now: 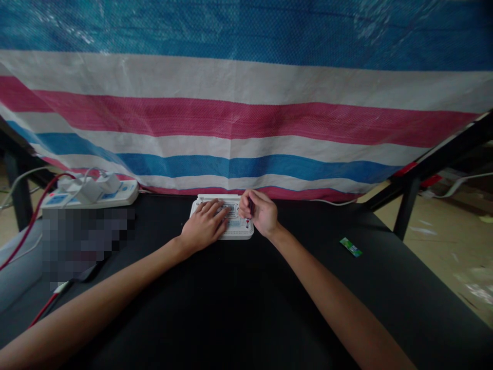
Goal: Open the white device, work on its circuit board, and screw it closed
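A white breadboard lies flat on the black table, near its far edge. My left hand rests palm down on the board's left half, fingers spread over it. My right hand hovers over the board's right side with its fingers pinched on a thin dark tool or wire that points down at the board. The part of the board under both hands is hidden.
A white power strip with plugged adapters sits at the table's far left, with red and white cables running off left. A small green packet lies to the right. A striped tarp hangs behind. A blurred patch covers the left.
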A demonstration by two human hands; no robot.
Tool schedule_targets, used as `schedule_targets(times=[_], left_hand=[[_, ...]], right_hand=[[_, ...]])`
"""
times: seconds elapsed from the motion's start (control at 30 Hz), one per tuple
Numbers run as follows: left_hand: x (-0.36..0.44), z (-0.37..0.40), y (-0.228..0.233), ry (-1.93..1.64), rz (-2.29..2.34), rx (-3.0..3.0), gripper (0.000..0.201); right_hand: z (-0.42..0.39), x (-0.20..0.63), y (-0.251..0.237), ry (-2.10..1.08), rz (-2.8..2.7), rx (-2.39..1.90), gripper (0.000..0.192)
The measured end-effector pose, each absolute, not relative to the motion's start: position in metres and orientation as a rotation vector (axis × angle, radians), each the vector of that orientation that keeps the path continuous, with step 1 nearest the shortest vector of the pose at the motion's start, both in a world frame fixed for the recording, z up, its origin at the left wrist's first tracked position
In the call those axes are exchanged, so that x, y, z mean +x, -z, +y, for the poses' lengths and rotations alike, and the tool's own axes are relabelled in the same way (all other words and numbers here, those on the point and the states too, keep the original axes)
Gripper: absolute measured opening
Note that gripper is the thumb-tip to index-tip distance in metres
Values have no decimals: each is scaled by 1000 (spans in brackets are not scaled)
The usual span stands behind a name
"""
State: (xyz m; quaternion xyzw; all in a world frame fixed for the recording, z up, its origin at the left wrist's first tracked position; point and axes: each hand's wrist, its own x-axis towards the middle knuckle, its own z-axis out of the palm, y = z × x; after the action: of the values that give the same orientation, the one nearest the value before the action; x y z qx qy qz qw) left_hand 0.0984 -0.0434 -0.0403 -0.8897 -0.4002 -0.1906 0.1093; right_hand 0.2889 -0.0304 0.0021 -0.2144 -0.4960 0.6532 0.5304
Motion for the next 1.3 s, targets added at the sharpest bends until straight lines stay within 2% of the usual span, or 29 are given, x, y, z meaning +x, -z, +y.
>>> schedule_targets(times=[0.57,1.1,1.3], left_hand=[[98,-44,40,579,-1170,-2616,40],[98,-43,38,522,-1172,-2603,42],[98,-43,38,512,-1162,-2610,42]], right_hand=[[-34,283,0,-1521,-1189,-524,36],[-32,289,-3,-1635,-1192,-519,41],[-27,293,-3,-1643,-1190,-478,32]])
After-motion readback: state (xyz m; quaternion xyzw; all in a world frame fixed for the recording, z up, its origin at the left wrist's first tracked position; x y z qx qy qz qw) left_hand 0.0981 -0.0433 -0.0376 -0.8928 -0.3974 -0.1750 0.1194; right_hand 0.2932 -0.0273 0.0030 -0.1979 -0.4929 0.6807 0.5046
